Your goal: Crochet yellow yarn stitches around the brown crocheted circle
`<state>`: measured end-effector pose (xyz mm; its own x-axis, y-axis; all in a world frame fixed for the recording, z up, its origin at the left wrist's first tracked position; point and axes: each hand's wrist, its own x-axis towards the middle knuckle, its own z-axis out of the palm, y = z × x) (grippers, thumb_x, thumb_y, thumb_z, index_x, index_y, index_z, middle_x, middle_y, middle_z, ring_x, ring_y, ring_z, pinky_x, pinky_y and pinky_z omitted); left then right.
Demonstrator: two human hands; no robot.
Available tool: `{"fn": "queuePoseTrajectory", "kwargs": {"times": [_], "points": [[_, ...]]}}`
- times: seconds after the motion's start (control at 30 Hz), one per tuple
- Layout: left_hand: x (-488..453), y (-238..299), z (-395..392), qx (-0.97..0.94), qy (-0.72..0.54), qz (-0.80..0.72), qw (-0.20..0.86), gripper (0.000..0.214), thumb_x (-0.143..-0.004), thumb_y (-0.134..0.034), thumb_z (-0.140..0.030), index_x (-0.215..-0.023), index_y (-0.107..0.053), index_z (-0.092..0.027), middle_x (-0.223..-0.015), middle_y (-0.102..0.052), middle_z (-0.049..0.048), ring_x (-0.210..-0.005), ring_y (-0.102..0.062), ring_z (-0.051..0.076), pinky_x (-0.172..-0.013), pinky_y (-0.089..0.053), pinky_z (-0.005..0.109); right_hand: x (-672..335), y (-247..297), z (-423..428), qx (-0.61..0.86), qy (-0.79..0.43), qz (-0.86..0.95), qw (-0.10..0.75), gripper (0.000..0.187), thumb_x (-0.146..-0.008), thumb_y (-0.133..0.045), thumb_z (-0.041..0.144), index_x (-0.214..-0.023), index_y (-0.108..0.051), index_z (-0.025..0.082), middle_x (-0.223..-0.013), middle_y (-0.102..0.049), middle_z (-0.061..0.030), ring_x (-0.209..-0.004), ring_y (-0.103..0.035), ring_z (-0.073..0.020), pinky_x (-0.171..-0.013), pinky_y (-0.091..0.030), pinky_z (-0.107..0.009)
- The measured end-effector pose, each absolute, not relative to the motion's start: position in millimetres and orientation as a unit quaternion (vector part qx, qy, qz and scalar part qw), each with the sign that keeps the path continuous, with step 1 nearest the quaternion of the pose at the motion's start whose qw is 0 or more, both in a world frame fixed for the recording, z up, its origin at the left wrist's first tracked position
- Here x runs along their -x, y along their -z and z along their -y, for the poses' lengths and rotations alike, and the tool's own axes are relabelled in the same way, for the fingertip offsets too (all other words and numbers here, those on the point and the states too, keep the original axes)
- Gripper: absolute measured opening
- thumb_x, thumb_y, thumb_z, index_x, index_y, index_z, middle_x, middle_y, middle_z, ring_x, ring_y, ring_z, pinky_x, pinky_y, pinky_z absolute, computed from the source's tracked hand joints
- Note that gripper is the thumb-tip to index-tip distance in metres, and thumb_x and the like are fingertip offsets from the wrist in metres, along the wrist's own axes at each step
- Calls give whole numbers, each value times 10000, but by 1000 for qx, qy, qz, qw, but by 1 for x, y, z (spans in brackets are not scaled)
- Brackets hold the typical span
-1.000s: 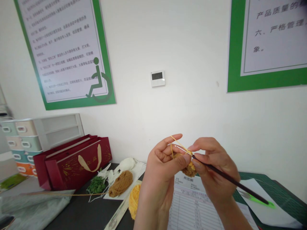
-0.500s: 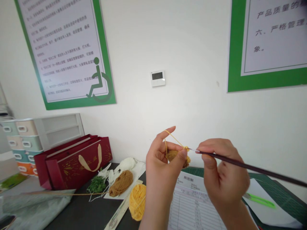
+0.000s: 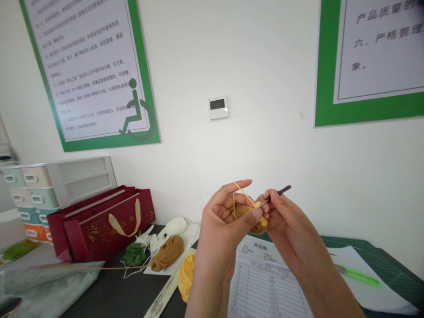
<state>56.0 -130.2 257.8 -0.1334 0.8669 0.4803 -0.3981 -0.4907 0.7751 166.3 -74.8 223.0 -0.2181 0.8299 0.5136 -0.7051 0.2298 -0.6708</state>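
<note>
A crochet hook is held in the right hand, its long axis tilted, with the dark handle end pointing toward 2 o'clock and the metal tip toward 8 o'clock. The tip is set against the top of a small crocheted piece, and the hook is pinched between the right thumb and the closely curled fingers. The golden-brown piece sits between the two hands, pinched in the left hand, whose thumb lies across it. The left index finger is raised apart from the others, and a yellow yarn strand is looped over it and runs to the hook tip.

Both hands are held above a printed table sheet on the desk at 6 o'clock. A yellow yarn ball lies at 7 o'clock, and a brown yarn ball at 8 o'clock. A red gift bag stands at 9 o'clock. A green cutting mat lies at 4 o'clock.
</note>
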Motion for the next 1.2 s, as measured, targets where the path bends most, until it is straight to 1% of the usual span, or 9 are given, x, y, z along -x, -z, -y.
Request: {"fn": "queuePoseTrajectory", "kwargs": {"times": [0.13,0.47,0.53,0.6,0.7,0.77,0.87,1.0,1.2], "points": [[-63,-257,130,-470,-742,-260,401,441,-687,-886,-102,-1094,-746,-195,-873,-734,18,-782,-702,152,-723,-569,260,-163,-218,73,66,-636,455,620,295,-888,-714,476,-780,-642,211,-767,-633,-21,-701,-584,-180,-633,-532,-310],[-64,-254,131,-462,-757,-309,344,423,-708,-859,-127,-1108,-747,-205,-738,-655,-33,-676,-676,150,-633,-553,262,-157,-222,80,44,-569,485,663,272,-967,-643,396,-766,-568,230,-768,-591,6,-740,-570,-147,-688,-513,-286],[-63,-255,132,-466,-755,-308,344,435,-700,-862,-125,-1112,-749,-206,-727,-641,-39,-653,-652,137,-614,-544,252,-160,-221,81,59,-461,534,707,191,-989,-614,337,-823,-585,247,-793,-613,5,-760,-590,-154,-692,-503,-303],[-64,-255,135,-467,-753,-307,347,439,-699,-861,-111,-1115,-747,-192,-717,-646,-37,-623,-624,118,-591,-532,234,-167,-220,79,73,-248,613,747,74,-960,-635,219,-911,-637,274,-814,-644,4,-761,-609,-169,-681,-480,-332],[-65,-255,137,-452,-735,-290,413,468,-698,-861,-99,-1141,-726,-166,-717,-686,-24,-590,-621,119,-577,-533,245,-181,-216,75,85,158,676,714,283,-824,-718,51,-930,-703,313,-824,-702,15,-735,-619,-180,-736,-442,-396],[-63,-255,137,-435,-699,-261,504,504,-663,-883,-87,-1140,-726,-135,-719,-706,-10,-608,-645,128,-630,-545,264,-187,-214,73,83,238,650,717,334,-795,-726,28,-968,-705,313,-873,-714,3,-770,-620,-190,-766,-441,-418],[-57,-256,135,-424,-650,-223,590,552,-601,-922,-66,-1124,-751,-103,-706,-712,2,-642,-638,105,-700,-514,230,-187,-215,71,32,70,660,748,271,-860,-670,66,-1021,-700,281,-830,-677,-17,-759,-600,-200,-736,-461,-417],[-50,-258,135,-450,-636,-214,590,648,-592,-934,-72,-1204,-738,-151,-708,-696,-5,-683,-645,126,-719,-497,243,-180,-218,72,-24,-236,647,725,64,-980,-622,229,-976,-684,244,-788,-626,-24,-744,-598,-191,-654,-470,-358],[-43,-256,134,-494,-634,-200,561,632,-631,-905,-64,-1224,-737,-206,-722,-678,-6,-716,-625,139,-714,-498,265,-181,-217,79,-32,-337,586,736,74,-1033,-558,255,-1012,-626,237,-763,-638,-5,-706,-591,-156,-640,-475,-315]]}}
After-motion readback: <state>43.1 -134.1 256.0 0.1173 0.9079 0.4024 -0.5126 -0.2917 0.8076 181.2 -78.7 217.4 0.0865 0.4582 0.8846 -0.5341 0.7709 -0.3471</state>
